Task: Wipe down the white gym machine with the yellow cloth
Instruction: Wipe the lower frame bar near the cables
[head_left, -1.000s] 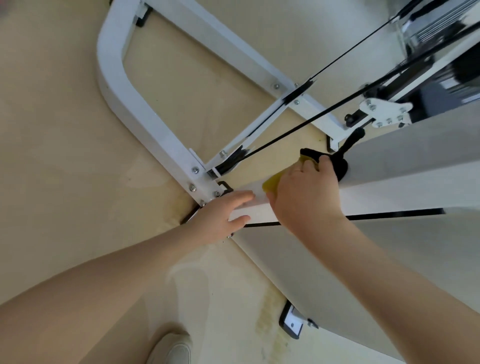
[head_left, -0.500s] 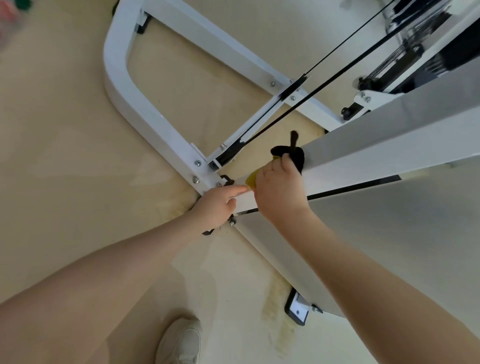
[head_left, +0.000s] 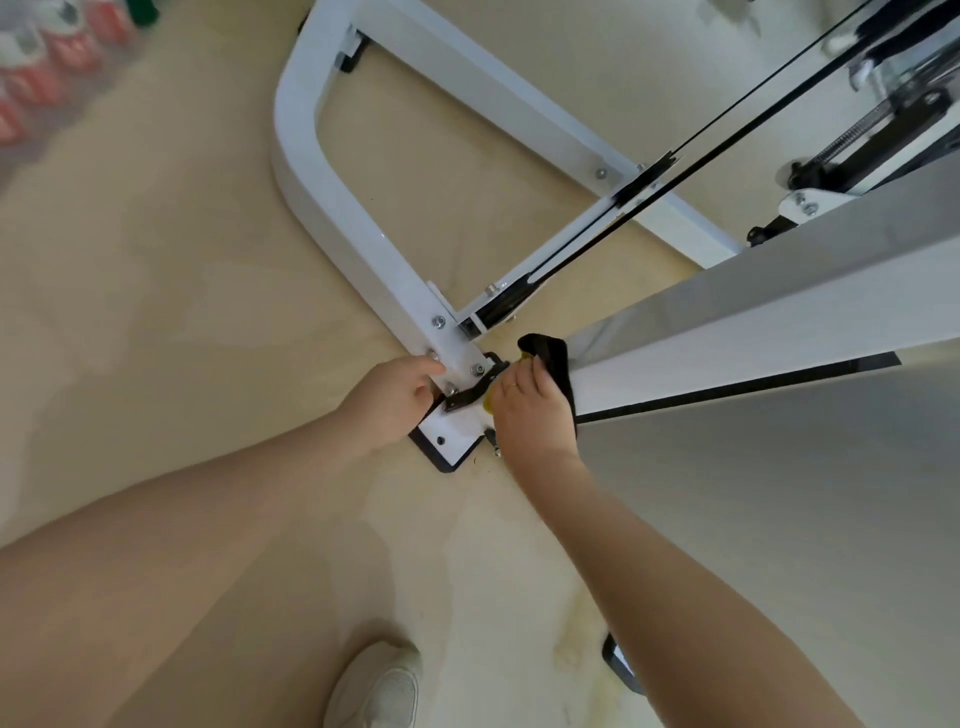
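My right hand (head_left: 535, 415) grips the yellow cloth (head_left: 489, 402), mostly hidden under my fingers, against the foot of the white gym machine (head_left: 332, 208) on the floor. A black fabric (head_left: 550, 361) lies over the slanted beam beside it. My left hand (head_left: 392, 402) curls around the bolted base joint.

Your right hand (head_left: 535, 410) presses the yellow cloth (head_left: 489, 403) against the foot of the white gym machine (head_left: 337, 218). Just left of that foot, your left hand (head_left: 392, 402) grips the bolted bracket (head_left: 457, 358).
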